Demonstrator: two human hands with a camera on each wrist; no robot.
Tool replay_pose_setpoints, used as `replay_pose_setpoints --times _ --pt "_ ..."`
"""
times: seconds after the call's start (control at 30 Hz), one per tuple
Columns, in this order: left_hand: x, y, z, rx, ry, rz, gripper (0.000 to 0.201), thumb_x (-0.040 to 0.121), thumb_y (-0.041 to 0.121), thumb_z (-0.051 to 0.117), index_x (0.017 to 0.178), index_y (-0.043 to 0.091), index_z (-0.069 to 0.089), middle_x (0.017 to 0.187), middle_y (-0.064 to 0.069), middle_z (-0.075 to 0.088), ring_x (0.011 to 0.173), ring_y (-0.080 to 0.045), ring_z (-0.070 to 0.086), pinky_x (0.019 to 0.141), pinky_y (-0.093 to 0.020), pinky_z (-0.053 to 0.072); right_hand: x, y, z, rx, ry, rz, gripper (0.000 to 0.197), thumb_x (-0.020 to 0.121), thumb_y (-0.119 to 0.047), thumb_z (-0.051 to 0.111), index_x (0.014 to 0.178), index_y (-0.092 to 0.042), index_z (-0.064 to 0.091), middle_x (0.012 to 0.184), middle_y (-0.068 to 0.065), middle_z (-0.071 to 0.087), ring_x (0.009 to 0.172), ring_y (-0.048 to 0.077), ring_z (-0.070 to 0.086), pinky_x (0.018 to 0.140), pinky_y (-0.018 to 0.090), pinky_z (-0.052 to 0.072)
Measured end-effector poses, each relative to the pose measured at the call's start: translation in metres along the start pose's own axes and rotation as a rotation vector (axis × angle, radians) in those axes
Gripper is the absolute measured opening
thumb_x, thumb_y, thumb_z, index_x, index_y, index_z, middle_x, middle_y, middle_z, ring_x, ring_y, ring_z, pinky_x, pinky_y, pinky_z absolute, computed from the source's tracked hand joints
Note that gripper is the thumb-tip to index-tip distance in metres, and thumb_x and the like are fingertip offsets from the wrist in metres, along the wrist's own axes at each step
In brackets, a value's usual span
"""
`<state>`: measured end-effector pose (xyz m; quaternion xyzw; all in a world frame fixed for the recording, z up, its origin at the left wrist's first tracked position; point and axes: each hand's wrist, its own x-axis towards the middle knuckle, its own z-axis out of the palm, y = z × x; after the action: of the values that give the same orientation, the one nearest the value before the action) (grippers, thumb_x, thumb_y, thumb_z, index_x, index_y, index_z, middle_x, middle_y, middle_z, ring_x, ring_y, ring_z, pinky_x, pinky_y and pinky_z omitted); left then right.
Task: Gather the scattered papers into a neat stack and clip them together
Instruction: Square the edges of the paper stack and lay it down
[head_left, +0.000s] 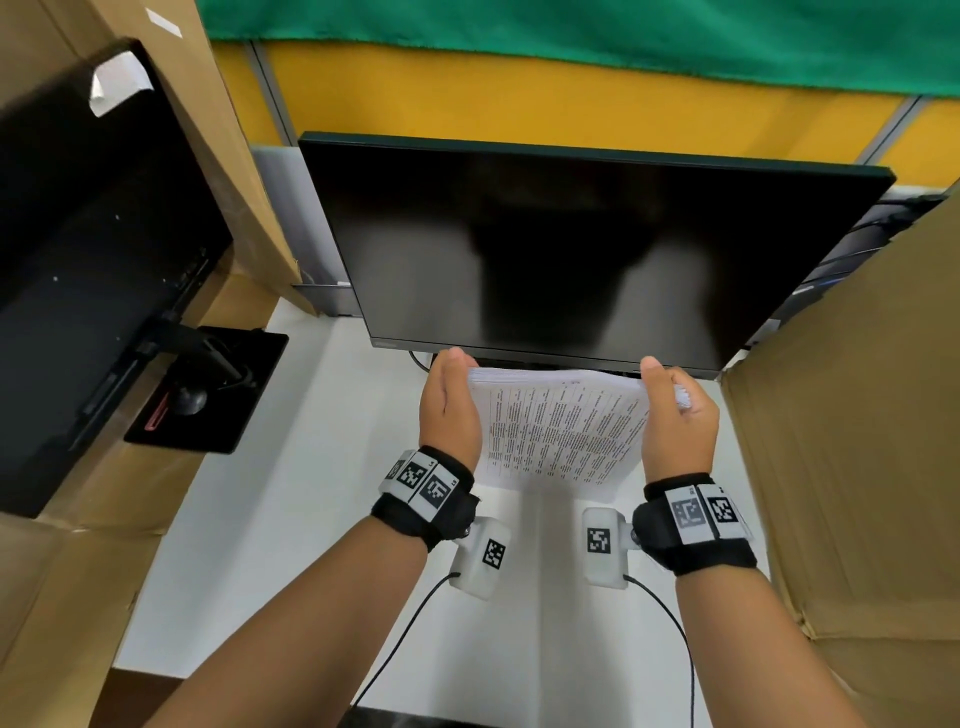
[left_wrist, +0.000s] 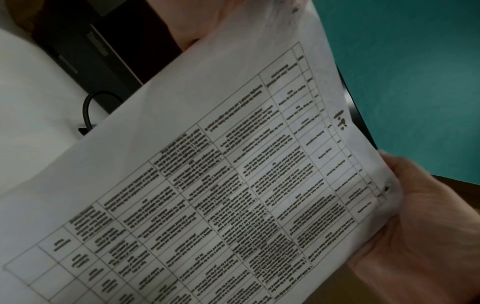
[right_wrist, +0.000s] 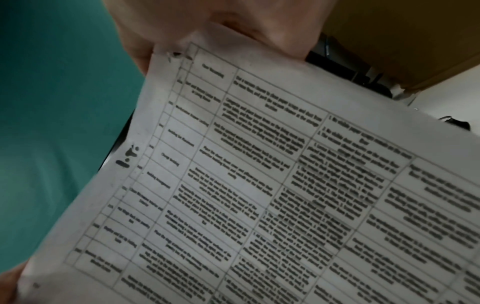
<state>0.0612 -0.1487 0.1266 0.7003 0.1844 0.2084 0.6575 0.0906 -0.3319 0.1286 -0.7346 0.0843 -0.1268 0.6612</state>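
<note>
A stack of printed papers with a table of text on its front sheet stands tilted, its lower edge near the white table. My left hand holds the stack's left side with the thumb up at the top corner. My right hand grips the right side, thumb on the front sheet and fingers behind. The wrist views show the same sheet close up. A small black item with a wire loop, which looks like a binder clip, lies on the table beyond the papers.
A dark monitor stands right behind the papers. A second monitor with a flat black base sits at the left on cardboard. A cardboard wall closes the right side. A black cable runs under the monitor.
</note>
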Motion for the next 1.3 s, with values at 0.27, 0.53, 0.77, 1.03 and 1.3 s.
replay_pose_setpoints --times 0.27,0.53,0.77,1.03,1.3 --pt "0.003 0.001 -0.003 0.013 -0.108 0.014 0.033 0.096 0.033 0.037 0.083 0.003 0.047 0.075 0.001 0.047 0.064 -0.004 0.044 0.059 -0.010 0.039 0.004 -0.002 -0.001 0.010 0.022 0.045 0.044 0.090 -0.037 0.057 0.054 -0.022 0.036 0.052 -0.007 0.027 0.055 0.016 0.026 0.056 0.031 0.026" --pt "0.010 -0.010 -0.020 0.008 -0.370 0.008 0.032 0.073 0.012 0.070 0.096 0.019 0.048 0.099 -0.012 0.054 0.092 -0.020 0.058 0.081 -0.028 0.052 0.009 -0.004 -0.004 0.002 -0.017 0.050 0.057 0.090 -0.041 0.056 0.069 0.008 0.035 0.066 0.014 0.034 0.062 0.026 0.032 0.058 0.032 0.028" --pt "0.015 -0.008 -0.021 0.046 -0.373 -0.053 0.011 0.085 0.025 0.058 0.086 0.023 0.047 0.086 -0.008 0.057 0.078 -0.018 0.059 0.071 -0.033 0.050 0.017 -0.004 -0.013 -0.086 -0.201 0.037 0.036 0.065 -0.057 0.059 0.059 -0.025 0.044 0.051 -0.012 0.046 0.052 0.009 0.041 0.055 0.026 0.035" --pt "0.019 -0.010 -0.017 0.065 -0.361 -0.035 0.014 0.094 0.015 0.055 0.087 0.023 0.047 0.086 -0.002 0.057 0.079 -0.016 0.058 0.071 -0.029 0.049 0.023 0.002 -0.027 -0.128 -0.369 0.037 0.028 0.066 -0.018 0.086 0.079 -0.026 0.062 0.085 0.002 0.067 0.081 0.023 0.063 0.069 0.038 0.052" --pt "0.016 -0.010 -0.021 0.028 -0.304 0.045 0.009 0.094 0.013 0.055 0.090 0.017 0.048 0.088 -0.006 0.057 0.078 -0.014 0.057 0.069 -0.022 0.048 0.022 -0.005 -0.022 -0.071 -0.334 -0.026 0.027 0.068 -0.016 0.085 0.064 -0.024 0.060 0.069 -0.004 0.065 0.067 0.015 0.060 0.062 0.029 0.047"
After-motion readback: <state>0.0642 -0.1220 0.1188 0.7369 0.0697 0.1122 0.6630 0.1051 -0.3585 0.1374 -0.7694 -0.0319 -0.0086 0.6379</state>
